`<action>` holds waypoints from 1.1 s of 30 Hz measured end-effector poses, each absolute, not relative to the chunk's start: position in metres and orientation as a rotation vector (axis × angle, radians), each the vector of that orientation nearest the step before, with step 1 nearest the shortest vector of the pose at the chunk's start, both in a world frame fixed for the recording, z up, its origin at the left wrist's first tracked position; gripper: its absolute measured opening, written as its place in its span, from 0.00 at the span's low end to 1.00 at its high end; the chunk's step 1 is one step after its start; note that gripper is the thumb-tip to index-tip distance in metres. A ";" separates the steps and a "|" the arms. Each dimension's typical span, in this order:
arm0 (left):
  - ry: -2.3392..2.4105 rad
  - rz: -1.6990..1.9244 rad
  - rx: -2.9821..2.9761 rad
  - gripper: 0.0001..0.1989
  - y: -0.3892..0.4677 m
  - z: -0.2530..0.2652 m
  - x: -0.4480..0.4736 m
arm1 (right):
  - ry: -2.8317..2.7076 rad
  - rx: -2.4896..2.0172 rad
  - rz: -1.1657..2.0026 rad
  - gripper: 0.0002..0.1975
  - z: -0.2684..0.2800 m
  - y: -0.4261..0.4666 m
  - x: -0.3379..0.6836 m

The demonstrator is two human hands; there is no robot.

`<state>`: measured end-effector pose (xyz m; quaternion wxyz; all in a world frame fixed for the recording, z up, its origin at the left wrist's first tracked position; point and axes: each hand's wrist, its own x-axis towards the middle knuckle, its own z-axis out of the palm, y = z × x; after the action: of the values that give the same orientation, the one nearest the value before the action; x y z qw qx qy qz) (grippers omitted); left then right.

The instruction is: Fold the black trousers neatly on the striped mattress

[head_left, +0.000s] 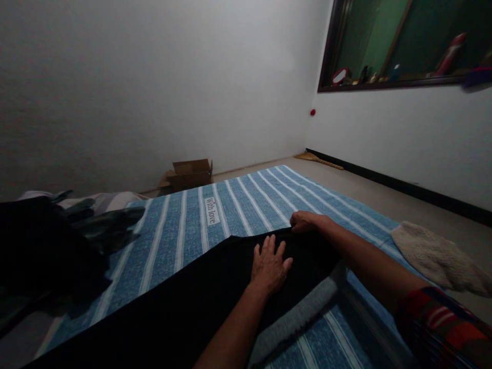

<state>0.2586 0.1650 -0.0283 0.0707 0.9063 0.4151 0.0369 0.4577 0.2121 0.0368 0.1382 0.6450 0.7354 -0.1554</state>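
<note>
A long black garment [161, 302] lies spread across a blue bedsheet with white stripes [246, 202]. Along its near right edge runs a grey fuzzy strip [300, 312]. My left hand [270, 264] rests palm down on the dark cloth, fingers spread, holding nothing. At the garment's far edge, my right hand [305, 221] has its fingers curled closed on the fabric. The arm on that side reaches in from the right in a red and dark plaid sleeve.
Dark clothes [54, 241] are heaped at the left. A beige knitted piece [438, 256] lies at the right edge of the bed. Beyond the bed are an open cardboard box [190, 173] and a straw broom [319, 159] by the wall. A window [407, 41] holds small items on its ledge.
</note>
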 end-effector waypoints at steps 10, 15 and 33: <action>1.237 0.055 2.710 0.28 0.165 -0.026 0.259 | 2.140 1.914 -0.289 0.16 0.024 0.208 0.464; 1.234 -0.045 2.659 0.28 0.166 -0.013 0.263 | 2.159 1.962 -0.253 0.17 0.025 0.202 0.464; 1.325 0.054 2.671 0.30 0.161 -0.021 0.298 | 2.120 2.163 -0.592 0.22 0.030 0.184 0.505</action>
<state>0.2982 0.1612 -0.0213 0.0797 0.8928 0.4429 0.0180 0.5054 0.1841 0.0301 0.0279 0.7006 0.6867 -0.1918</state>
